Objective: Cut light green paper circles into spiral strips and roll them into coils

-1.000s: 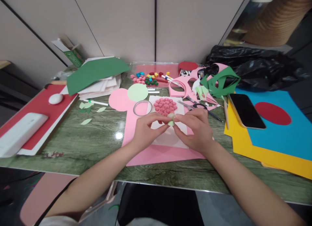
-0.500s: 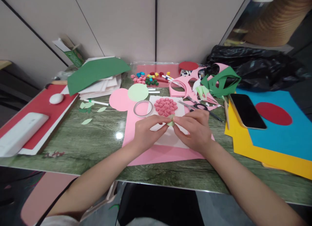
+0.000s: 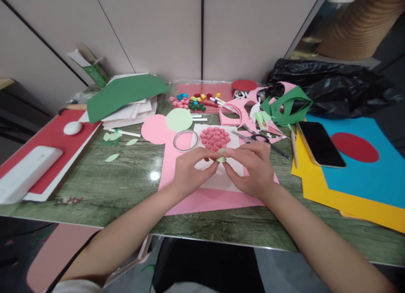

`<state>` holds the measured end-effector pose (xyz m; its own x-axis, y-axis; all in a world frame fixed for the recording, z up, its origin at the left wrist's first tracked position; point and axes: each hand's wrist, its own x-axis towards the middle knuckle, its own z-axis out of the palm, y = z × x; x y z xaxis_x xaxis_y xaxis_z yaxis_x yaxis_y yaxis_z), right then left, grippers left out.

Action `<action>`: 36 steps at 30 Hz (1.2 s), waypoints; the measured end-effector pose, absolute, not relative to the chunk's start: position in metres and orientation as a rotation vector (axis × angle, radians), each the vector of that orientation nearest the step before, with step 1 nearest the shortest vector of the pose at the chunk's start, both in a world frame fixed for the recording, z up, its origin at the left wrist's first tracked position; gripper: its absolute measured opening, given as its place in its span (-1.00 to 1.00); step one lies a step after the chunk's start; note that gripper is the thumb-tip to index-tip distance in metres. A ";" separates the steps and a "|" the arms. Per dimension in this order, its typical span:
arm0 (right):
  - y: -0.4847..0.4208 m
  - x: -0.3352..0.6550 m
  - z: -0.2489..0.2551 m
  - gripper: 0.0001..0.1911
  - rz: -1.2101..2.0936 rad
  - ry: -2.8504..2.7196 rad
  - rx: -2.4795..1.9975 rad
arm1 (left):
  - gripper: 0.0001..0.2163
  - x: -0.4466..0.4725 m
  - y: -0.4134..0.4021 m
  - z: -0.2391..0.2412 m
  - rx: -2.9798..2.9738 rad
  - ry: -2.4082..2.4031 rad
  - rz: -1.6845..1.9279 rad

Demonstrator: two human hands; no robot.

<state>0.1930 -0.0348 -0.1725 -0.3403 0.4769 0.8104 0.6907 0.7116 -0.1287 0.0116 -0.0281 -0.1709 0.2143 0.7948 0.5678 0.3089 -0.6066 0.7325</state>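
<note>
Between the fingertips of both hands is a small piece of light green paper (image 3: 222, 159), partly hidden by the fingers. My left hand (image 3: 193, 168) pinches it from the left, and my right hand (image 3: 253, 166) pinches it from the right. Just beyond the fingers, a cluster of pink rolled paper flowers (image 3: 215, 138) lies on a white sheet (image 3: 218, 182). That sheet rests on a larger pink sheet (image 3: 190, 201). A roll of clear tape (image 3: 174, 140) sits to the left of the flowers. To their right are scissors (image 3: 245, 136), beside my right hand.
Light green paper leaves (image 3: 112, 157) lie on the left of the table. Pink and green paper circles (image 3: 179, 120) are behind the tape. A phone (image 3: 321, 143) rests on blue and yellow sheets (image 3: 354, 204) at right. Green scraps (image 3: 289, 107) and a black bag (image 3: 332, 88) stand behind.
The light green paper has turned slightly between my fingertips, and the right fingers have shifted a little. Everything else stays in place.
</note>
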 end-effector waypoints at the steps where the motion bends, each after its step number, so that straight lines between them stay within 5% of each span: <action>1: -0.035 0.194 -0.174 -0.34 -0.302 -2.022 -0.892 | -0.84 0.012 -0.028 -0.170 2.080 1.024 1.388; 36: -0.042 0.193 -0.161 -0.28 -0.345 -1.927 -0.797 | -0.79 0.011 -0.030 -0.174 1.927 0.758 1.503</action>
